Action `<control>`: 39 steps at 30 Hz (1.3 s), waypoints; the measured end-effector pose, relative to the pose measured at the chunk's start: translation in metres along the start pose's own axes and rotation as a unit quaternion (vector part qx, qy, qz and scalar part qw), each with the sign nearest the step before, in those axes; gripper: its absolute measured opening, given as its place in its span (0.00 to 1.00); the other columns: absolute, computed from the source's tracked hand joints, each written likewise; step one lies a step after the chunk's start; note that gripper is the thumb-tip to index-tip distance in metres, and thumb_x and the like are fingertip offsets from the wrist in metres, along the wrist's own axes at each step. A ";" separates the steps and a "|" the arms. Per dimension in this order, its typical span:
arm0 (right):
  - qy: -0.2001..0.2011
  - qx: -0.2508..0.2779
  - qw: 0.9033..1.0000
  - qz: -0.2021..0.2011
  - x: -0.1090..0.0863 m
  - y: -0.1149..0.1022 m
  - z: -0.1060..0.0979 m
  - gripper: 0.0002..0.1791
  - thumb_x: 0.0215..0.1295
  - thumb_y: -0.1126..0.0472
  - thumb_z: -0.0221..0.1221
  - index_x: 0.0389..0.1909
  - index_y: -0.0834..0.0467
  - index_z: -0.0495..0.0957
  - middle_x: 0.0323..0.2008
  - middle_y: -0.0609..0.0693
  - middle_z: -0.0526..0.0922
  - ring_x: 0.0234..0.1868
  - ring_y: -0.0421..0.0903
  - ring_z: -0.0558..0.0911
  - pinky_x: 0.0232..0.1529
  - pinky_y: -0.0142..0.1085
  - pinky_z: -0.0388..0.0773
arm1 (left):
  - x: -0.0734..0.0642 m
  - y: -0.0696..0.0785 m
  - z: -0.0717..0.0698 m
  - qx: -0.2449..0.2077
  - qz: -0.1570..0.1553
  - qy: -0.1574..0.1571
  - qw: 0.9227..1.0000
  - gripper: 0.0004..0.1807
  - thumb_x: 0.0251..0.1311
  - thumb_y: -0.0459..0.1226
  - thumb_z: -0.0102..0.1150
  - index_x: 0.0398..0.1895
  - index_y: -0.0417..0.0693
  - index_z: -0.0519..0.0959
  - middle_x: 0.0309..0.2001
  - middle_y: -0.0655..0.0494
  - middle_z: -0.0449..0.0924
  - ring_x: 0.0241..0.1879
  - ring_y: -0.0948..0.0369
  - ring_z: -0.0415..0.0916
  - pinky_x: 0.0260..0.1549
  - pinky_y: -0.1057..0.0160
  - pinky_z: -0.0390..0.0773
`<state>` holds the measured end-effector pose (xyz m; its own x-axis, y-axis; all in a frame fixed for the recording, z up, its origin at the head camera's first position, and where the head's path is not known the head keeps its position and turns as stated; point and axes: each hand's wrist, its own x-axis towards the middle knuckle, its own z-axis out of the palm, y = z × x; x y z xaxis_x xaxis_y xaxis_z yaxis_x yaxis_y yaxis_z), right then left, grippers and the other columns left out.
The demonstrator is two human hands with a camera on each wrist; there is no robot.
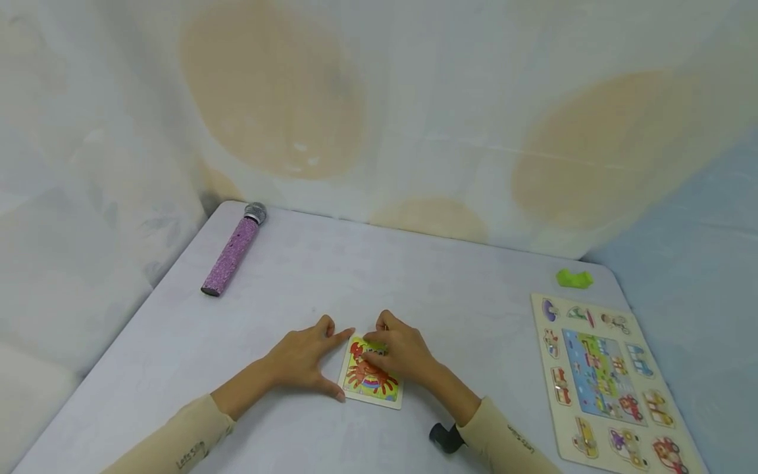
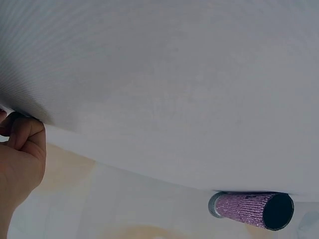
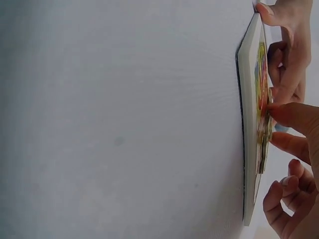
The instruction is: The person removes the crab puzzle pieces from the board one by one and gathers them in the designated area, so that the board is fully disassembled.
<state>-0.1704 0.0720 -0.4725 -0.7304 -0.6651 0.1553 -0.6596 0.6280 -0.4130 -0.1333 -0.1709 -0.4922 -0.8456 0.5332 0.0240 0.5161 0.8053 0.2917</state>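
A small square crab jigsaw board (image 1: 372, 397) with a pale border lies on the white table, its picture showing a red crab. My left hand (image 1: 301, 359) spans its left side, thumb at the near corner and index finger at the far corner, the other fingers curled in. Over the board's upper right part, my right hand (image 1: 407, 352) pinches a thin puzzle piece (image 3: 264, 158) between thumb and finger. In the right wrist view the piece is slightly raised at the board's face. The right hand covers part of the picture.
A purple glittery microphone (image 1: 232, 255) lies at the back left. On the right is a large peg puzzle board (image 1: 553, 388) with vehicle pictures, and a bright green piece (image 1: 574, 279) lies beyond it. A black object (image 1: 445, 439) is partly under the right sleeve.
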 end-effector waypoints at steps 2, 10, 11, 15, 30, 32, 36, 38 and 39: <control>-0.001 0.006 1.000 0.004 0.000 0.000 -0.002 0.18 0.57 0.50 0.71 0.46 0.54 0.88 0.34 0.43 0.64 0.30 0.37 0.64 0.27 0.25 0.61 | 0.001 0.000 0.000 -0.001 0.003 0.005 1.000 0.63 0.32 0.82 0.56 0.74 0.59 0.66 0.48 0.60 0.60 0.29 0.67 0.61 0.22 0.71 0.64; 0.013 0.026 0.999 0.033 -0.005 0.016 -0.013 0.17 0.56 0.50 0.72 0.45 0.53 0.88 0.35 0.41 0.64 0.34 0.37 0.66 0.31 0.26 0.66 | 0.000 0.000 0.001 0.009 0.004 0.009 1.000 0.64 0.31 0.82 0.56 0.74 0.59 0.66 0.47 0.60 0.61 0.29 0.68 0.61 0.22 0.72 0.64; 0.013 0.028 0.999 0.039 -0.006 0.021 -0.015 0.17 0.56 0.50 0.72 0.45 0.53 0.88 0.35 0.41 0.64 0.35 0.37 0.66 0.32 0.26 0.66 | -0.001 -0.001 0.001 0.009 0.003 0.010 1.000 0.64 0.31 0.82 0.56 0.74 0.59 0.66 0.47 0.60 0.61 0.29 0.68 0.61 0.22 0.72 0.63; 0.013 0.029 0.998 0.053 -0.010 0.044 -0.024 0.17 0.56 0.53 0.72 0.44 0.55 0.88 0.35 0.42 0.64 0.36 0.38 0.67 0.33 0.27 0.67 | -0.003 -0.004 0.000 0.004 0.002 0.009 1.000 0.64 0.31 0.82 0.57 0.73 0.58 0.66 0.48 0.60 0.61 0.30 0.68 0.61 0.23 0.71 0.63; 0.058 0.029 0.993 0.097 -0.025 0.111 -0.054 0.17 0.53 0.58 0.74 0.44 0.58 0.88 0.34 0.47 0.66 0.34 0.43 0.67 0.30 0.29 0.65 | -0.010 -0.008 0.002 -0.004 0.000 0.021 1.000 0.63 0.31 0.81 0.58 0.73 0.58 0.67 0.48 0.60 0.62 0.27 0.69 0.59 0.21 0.72 0.62; 0.057 0.031 0.993 0.101 -0.026 0.117 -0.055 0.17 0.53 0.58 0.74 0.45 0.58 0.88 0.34 0.47 0.66 0.33 0.42 0.67 0.30 0.29 0.64 | -0.010 -0.008 0.003 -0.003 -0.001 0.021 1.000 0.64 0.31 0.81 0.58 0.73 0.58 0.67 0.48 0.60 0.62 0.27 0.69 0.59 0.21 0.72 0.62; 0.054 0.032 0.992 0.105 -0.025 0.124 -0.055 0.17 0.54 0.57 0.73 0.45 0.57 0.88 0.34 0.47 0.66 0.32 0.41 0.66 0.29 0.29 0.64 | -0.010 -0.008 0.003 -0.002 -0.002 0.023 1.000 0.64 0.30 0.82 0.57 0.73 0.58 0.67 0.48 0.61 0.62 0.27 0.69 0.58 0.21 0.72 0.62; 0.054 0.032 0.992 0.110 -0.025 0.126 -0.055 0.17 0.54 0.56 0.73 0.45 0.57 0.88 0.34 0.46 0.66 0.32 0.41 0.65 0.29 0.29 0.63 | -0.010 -0.008 0.003 -0.001 -0.001 0.026 1.000 0.64 0.30 0.82 0.57 0.73 0.58 0.67 0.48 0.61 0.62 0.27 0.69 0.58 0.21 0.72 0.62; 0.056 0.032 0.992 0.112 -0.024 0.127 -0.055 0.17 0.54 0.56 0.73 0.45 0.57 0.88 0.34 0.47 0.66 0.32 0.41 0.65 0.29 0.30 0.63 | -0.009 -0.009 0.003 0.001 -0.001 0.027 1.000 0.64 0.30 0.82 0.56 0.73 0.59 0.67 0.48 0.61 0.62 0.27 0.69 0.58 0.21 0.72 0.62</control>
<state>-0.2460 0.1901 -0.4792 -0.8743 -0.4615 0.1503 -0.4693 0.7250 -0.5041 -0.1295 -0.1819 -0.4980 -0.8528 0.5167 0.0758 0.5146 0.8067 0.2906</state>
